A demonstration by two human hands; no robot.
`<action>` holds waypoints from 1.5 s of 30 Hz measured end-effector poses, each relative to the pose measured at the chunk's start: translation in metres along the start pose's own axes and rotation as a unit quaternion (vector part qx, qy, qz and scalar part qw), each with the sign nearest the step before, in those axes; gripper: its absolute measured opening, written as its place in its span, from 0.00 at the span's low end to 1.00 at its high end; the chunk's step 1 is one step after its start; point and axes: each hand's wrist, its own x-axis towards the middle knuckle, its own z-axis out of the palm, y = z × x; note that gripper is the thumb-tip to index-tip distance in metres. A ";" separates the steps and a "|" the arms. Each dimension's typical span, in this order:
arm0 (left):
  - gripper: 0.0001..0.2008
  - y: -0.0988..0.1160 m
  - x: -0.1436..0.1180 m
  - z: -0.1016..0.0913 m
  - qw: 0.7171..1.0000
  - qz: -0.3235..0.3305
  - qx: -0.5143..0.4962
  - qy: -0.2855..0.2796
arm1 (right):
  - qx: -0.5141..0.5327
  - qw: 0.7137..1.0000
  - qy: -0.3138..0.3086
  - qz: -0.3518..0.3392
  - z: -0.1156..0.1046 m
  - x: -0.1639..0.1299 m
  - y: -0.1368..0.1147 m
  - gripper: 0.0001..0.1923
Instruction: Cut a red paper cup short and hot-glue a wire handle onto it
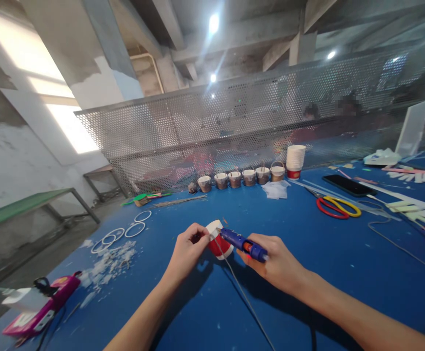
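My left hand (190, 246) is closed at the left side of a red and white paper cup (217, 246), which lies tilted above the blue table. A thin grey cord (243, 287) runs from those fingertips across the cup and down toward the table's near edge. My right hand (273, 258) is wrapped round a blue hot glue gun (237, 240). The glue gun's nozzle points left and meets the cup's upper part beside the cord. The fingers of my left hand partly hide the cup's left side.
Behind stand several cord-wrapped cups (249, 178) and a stack of paper cups (295, 161). Scissors (338, 207) and a phone (349, 185) lie to the right. White rings (135, 229), glue scraps (111, 261) and a pink power strip (47, 307) are on the left.
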 end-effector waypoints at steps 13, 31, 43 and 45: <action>0.07 0.000 0.001 -0.001 1.000 0.003 -0.003 0.002 | 0.005 1.000 0.003 0.005 0.001 0.001 0.001 0.14; 0.07 0.005 0.002 -0.003 1.000 -0.013 -0.024 -0.013 | 0.114 0.985 0.011 0.130 -0.002 0.006 0.002 0.13; 0.05 0.006 0.001 -0.004 0.999 -0.013 -0.039 -0.024 | 0.147 0.976 0.008 0.162 -0.005 0.009 0.000 0.14; 0.05 0.005 0.002 -0.004 0.999 -0.009 -0.038 -0.024 | 0.149 0.976 0.001 0.158 -0.004 0.008 -0.001 0.14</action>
